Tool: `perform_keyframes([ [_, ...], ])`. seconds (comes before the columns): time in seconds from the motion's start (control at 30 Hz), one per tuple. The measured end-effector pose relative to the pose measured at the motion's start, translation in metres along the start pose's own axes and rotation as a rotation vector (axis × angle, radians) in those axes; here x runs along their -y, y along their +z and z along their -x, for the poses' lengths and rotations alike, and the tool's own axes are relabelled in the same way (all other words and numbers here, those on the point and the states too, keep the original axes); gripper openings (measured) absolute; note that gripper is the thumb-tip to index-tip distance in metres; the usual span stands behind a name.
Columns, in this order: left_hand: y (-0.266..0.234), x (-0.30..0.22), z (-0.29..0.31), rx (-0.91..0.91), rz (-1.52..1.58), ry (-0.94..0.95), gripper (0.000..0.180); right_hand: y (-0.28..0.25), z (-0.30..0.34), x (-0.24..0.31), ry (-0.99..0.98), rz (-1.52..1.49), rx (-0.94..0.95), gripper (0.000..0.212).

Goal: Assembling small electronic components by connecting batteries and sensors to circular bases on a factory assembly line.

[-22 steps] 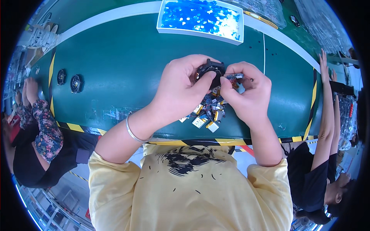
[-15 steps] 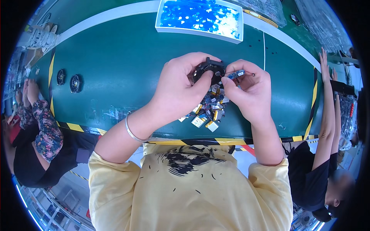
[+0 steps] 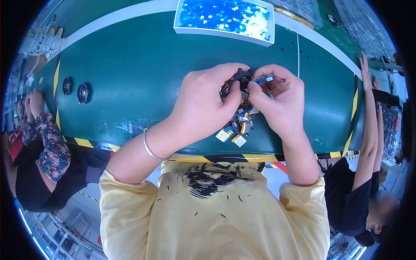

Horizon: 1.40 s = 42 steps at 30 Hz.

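Note:
My left hand is closed around a black, round housing shaped like a watch case, its thumb pressed on the near side. Most of that housing hides behind the fingers. Right beside it, my right hand pinches a small blue circuit board between thumb and fingers. A thin wire with a small dark round end sticks out from the board. Under both hands lies a pile of small silver and yellow battery packs mixed with dark parts, partly covered by the hands.
Two more black housings rest at the left of the green table. A white box of blue and white pieces stands at the back, with a yellow-handled tool beside it. Co-workers' arms flank the table.
My left hand has tilted the black housing, so its round inner face shows less. The circuit board has come slightly left and up in my right hand, closer to the housing.

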<state>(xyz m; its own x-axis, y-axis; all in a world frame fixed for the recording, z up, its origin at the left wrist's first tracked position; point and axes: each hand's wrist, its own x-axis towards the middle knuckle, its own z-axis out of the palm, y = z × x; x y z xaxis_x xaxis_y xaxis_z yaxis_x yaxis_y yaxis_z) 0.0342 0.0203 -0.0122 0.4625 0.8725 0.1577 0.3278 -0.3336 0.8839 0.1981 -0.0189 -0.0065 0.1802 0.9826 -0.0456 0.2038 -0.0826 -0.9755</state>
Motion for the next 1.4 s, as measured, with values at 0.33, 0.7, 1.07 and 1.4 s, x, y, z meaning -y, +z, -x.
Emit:
perform_keyframes([
  [0.33, 0.002, 0.002, 0.001, 0.023, 0.093, -0.056, 0.026, 0.001, 0.000, -0.002, -0.002, 0.027, -0.014, 0.015],
  [0.7, 0.003, 0.006, 0.001, 0.096, 0.291, -0.166, 0.025, 0.003, 0.000, -0.006, -0.160, 0.103, -0.061, 0.013],
  [1.07, -0.006, 0.013, -0.010, 0.110, 0.571, -0.268, 0.011, 0.007, 0.000, -0.011, -0.318, 0.066, -0.045, 0.016],
  [1.4, 0.003, 0.003, -0.007, 0.074, 0.621, -0.312, 0.017, -0.001, 0.001, -0.005, -0.351, 0.175, -0.054, 0.013],
])
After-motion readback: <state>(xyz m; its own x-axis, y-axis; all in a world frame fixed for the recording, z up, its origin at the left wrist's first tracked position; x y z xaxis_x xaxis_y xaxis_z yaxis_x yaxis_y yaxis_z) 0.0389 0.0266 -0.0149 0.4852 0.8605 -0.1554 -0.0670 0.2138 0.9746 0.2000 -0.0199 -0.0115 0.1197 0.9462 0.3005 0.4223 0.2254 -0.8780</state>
